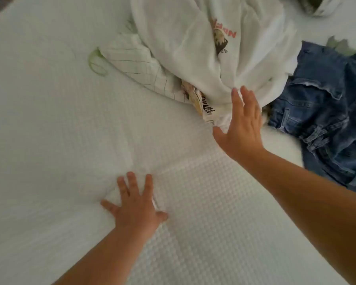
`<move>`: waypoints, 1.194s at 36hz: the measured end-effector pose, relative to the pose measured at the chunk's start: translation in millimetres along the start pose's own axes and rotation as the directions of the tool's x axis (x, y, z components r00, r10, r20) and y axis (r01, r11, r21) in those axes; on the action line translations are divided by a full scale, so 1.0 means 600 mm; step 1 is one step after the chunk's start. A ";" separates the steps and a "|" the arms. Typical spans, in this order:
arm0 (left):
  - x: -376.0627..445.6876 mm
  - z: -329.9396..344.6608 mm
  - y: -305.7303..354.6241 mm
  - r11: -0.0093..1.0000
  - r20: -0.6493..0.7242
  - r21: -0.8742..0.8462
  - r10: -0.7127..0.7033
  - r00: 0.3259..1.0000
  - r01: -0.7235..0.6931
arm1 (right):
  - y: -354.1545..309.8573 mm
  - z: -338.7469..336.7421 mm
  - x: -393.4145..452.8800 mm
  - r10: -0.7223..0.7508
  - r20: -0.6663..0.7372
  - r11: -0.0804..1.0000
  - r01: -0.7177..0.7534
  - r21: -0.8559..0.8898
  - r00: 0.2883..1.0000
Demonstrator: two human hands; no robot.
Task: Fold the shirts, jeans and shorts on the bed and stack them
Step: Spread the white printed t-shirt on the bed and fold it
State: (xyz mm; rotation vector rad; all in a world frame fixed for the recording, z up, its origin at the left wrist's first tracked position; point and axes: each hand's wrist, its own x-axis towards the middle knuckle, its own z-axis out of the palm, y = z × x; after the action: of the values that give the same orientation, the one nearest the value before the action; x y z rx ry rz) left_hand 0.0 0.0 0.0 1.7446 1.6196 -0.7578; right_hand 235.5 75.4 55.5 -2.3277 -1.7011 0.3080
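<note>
A white waffle-textured garment (203, 192) lies spread flat on the bed in front of me. My left hand (137, 204) presses flat on its left edge, fingers spread. My right hand (242, 126) is open with straight fingers at the garment's far edge, touching a heap of white shirts (183, 38). That heap includes a white shirt with a red and brown print (222, 38) and a checked white shirt (136, 62). Crumpled blue jeans (327, 116) lie to the right of my right hand.
The white bed cover (39, 99) stretches wide to the left. A green loop of cord (97, 62) lies beside the checked shirt. A pale green cloth (341, 47) shows behind the jeans, and a dark and white item (314, 6) sits at the top right corner.
</note>
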 end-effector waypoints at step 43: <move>-0.602 -0.288 0.021 0.596 -0.577 -0.368 0.456 0.678 -0.714 | -0.284 -0.570 -0.452 -0.058 0.148 0.799 -0.043 0.600 0.987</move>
State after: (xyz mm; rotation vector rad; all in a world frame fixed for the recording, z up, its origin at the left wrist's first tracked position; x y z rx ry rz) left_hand -16.9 -95.5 389.0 1.8684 1.1536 0.4576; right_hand 106.2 -157.4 441.3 -1.8502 -1.3917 0.9119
